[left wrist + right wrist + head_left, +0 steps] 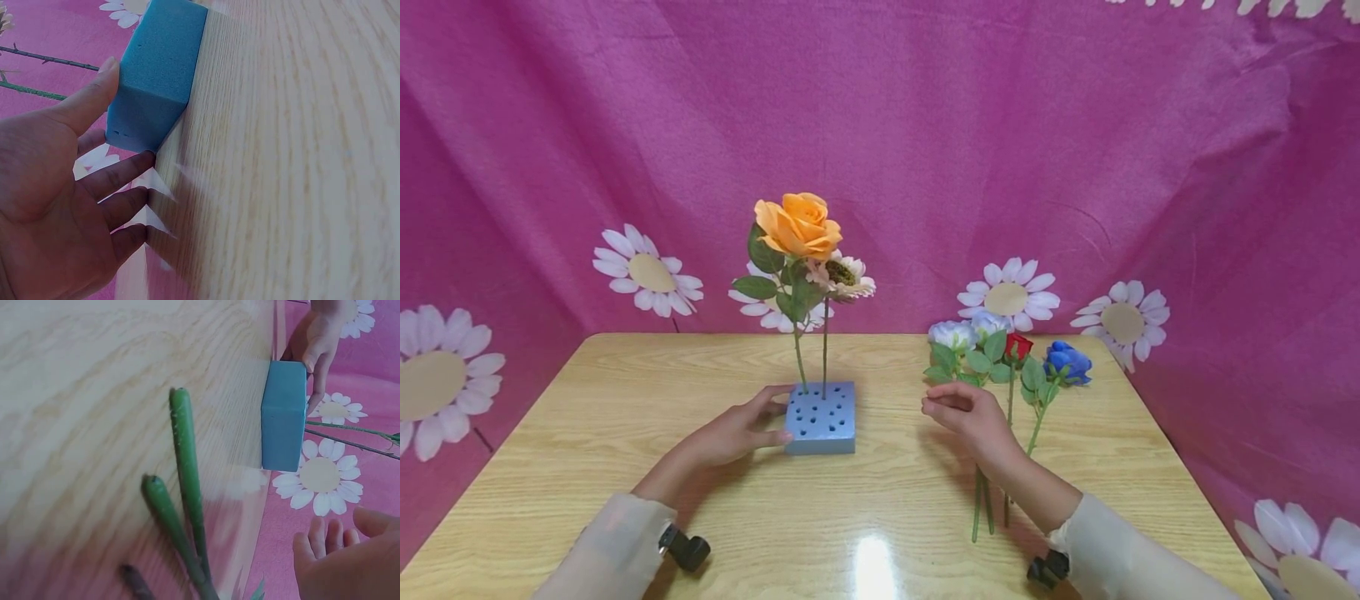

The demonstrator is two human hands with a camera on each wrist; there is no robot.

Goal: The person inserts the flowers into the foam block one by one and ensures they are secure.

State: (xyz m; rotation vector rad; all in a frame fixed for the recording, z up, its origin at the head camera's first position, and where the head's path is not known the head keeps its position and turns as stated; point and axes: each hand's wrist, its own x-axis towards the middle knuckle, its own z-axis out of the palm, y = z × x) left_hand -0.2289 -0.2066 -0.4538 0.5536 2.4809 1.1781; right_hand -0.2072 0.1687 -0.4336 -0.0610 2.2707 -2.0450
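Note:
A blue foam block [821, 419] dotted with holes sits left of the table's middle. My left hand [735, 429] holds its left side, thumb at the front corner and index finger toward the back; the thumb [94, 94] touches the block in the left wrist view. An orange rose [801, 227] and a pale pink daisy-like flower [847, 277] stand upright in the block's back holes. My right hand [977, 423] hovers near the loose flowers with nothing in its loosely bent fingers. Beneath it lie white flowers [953, 336], a red rose [1018, 346] and a blue rose [1067, 363].
The loose flowers' green stems [187, 456] point toward the table's front edge. Wooden tabletop [700, 367] surrounds the block. Behind the table hangs a magenta cloth [895, 150] printed with white daisies.

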